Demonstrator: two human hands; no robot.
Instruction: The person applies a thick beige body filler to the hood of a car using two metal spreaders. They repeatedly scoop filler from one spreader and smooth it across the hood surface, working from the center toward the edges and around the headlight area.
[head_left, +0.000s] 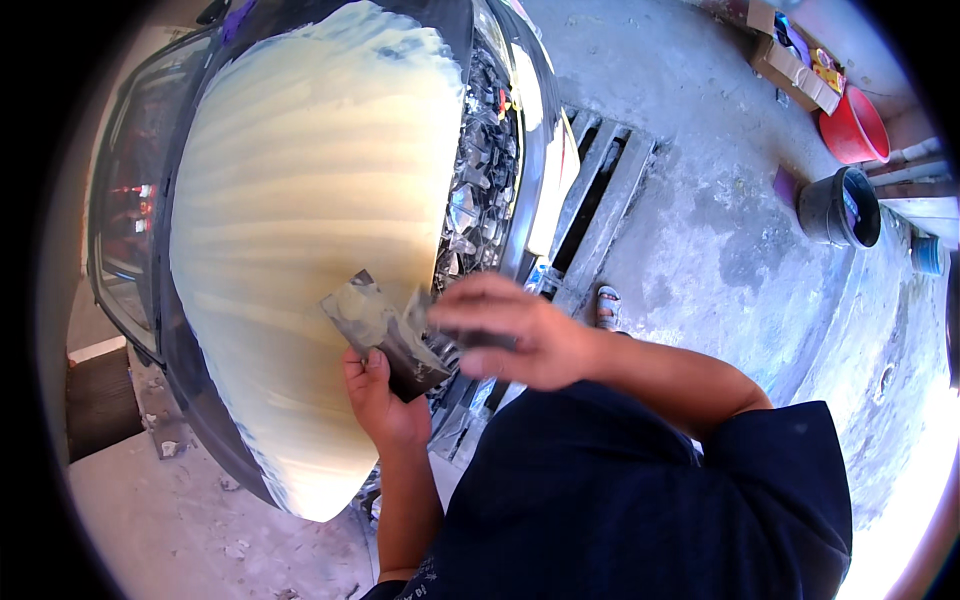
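Note:
My left hand (385, 395) grips the lower edge of a dark rectangular putty board (408, 368), its thumb lying on top. Cream-grey putty (362, 312) is smeared over the board's upper part. My right hand (525, 330), blurred by motion, is closed round a dark-handled putty knife (485, 340). Its blade side meets or overlaps the board's right edge; whether they touch I cannot tell. Beneath both hands spreads a car hood (320, 190), coated in pale cream filler with streaks running across it.
The car's front end (480, 190) lies exposed along the hood's right side. Wooden pallet slats (600, 200) rest on the concrete floor. Farther right stand a black bucket (838, 208), a red tub (853, 128) and a cardboard box (790, 72). The windshield (130, 200) is at left.

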